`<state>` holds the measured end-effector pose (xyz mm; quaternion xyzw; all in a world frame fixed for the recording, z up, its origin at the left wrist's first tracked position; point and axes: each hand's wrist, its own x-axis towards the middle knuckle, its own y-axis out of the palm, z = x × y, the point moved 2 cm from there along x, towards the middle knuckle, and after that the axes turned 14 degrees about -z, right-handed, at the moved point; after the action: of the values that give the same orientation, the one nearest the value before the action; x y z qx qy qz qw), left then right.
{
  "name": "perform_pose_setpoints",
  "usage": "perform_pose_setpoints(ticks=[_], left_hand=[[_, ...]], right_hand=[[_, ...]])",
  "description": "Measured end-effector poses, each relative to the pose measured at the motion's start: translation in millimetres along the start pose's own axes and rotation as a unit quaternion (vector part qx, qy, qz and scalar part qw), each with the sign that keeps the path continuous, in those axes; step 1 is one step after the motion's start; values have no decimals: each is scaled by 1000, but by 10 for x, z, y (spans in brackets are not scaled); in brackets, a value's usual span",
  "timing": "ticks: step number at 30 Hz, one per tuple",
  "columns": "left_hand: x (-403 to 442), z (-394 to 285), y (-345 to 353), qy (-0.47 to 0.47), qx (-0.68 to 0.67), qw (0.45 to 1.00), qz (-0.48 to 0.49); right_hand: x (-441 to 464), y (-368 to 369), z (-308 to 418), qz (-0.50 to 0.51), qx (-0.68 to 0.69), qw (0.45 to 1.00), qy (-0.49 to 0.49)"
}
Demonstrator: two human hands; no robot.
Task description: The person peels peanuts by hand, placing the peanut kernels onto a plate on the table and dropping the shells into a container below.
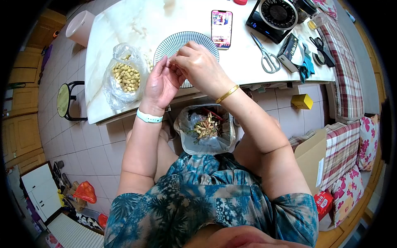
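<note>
My left hand (162, 84), palm up with curled fingers, meets my right hand (201, 66) over the near-left part of a striped plate (185, 39). The fingertips of my right hand are pinched together against the left fingers. Whatever lies between them is too small or hidden to make out. Left of my hands, a clear plastic bag (111, 84) lies open on the table, with unshelled peanuts (126, 77) inside. Below the table edge, between my legs, a lined bin (192, 144) holds peanut shells (206, 129) and other scraps.
A lit phone (222, 29) lies beyond the plate. To the right on the table are scissors (271, 62), a box (290, 51), a black fan-like device (278, 14) and black-handled scissors (317, 42). A pink bin (80, 28) and a stool (64, 100) stand left of the table.
</note>
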<state>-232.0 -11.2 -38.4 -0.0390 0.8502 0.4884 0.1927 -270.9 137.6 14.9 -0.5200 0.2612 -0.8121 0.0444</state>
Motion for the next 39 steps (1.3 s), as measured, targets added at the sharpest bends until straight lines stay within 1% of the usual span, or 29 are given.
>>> perform_pose_setpoints(ticks=[4,6,7,10,12,13,15,18,19,21,22,24,25,27,28,29,31,33,34,35,37,39], left_hand=[[-36,11,49,-10,3,1000,20],[-40,21,66,-3,8,1000,-13],[-24,26,40,-3,8,1000,-13],[-5,40,20,-23,-30,999,14],[-20,52,66,-23,-13,999,-22],[-15,59,86,-23,-13,999,-22],[-12,69,81,-12,8,998,-62],[-12,61,87,-9,18,998,-64],[4,64,51,-9,18,998,-64],[49,54,-58,-26,-15,999,-13],[55,28,-108,-26,-15,999,-13],[57,-16,-162,-4,35,999,5],[36,2,-65,-5,35,999,4],[17,14,97,83,58,991,-92],[19,-7,86,101,50,988,-110],[19,-23,60,99,51,988,-111],[46,-59,-6,92,26,994,-55],[67,-51,-43,90,14,995,-45],[77,-51,-42,87,20,995,-47],[72,-41,-43,83,26,995,-50],[68,-29,-17,81,28,995,-51],[54,-22,8,76,26,995,-65]], right_hand=[[0,0,-8,18,0,1000,1],[-24,34,-23,11,6,1000,-19],[-38,52,-29,11,6,1000,-18],[-65,89,-16,10,-7,999,-33],[-64,97,-7,4,-34,999,-43],[-60,101,-12,4,-34,998,-43],[-67,114,-16,-3,-26,999,-44],[-75,125,-21,-5,-21,999,-40],[-73,118,-17,-6,-22,999,-40],[-42,87,2,-28,6,999,-28],[-23,51,28,-28,6,999,-28],[15,-46,104,38,61,997,27],[26,-98,178,38,61,997,28],[12,-154,335,108,132,985,37],[-50,-117,390,143,144,979,32],[-116,-158,456,249,113,960,61],[-386,-16,516,302,94,949,4],[-627,53,592,379,27,924,-36],[-781,113,609,415,6,910,-18],[-928,203,617,492,-25,870,-2],[-1181,278,613,543,-35,839,23],[-1246,312,607,545,-46,837,19]])
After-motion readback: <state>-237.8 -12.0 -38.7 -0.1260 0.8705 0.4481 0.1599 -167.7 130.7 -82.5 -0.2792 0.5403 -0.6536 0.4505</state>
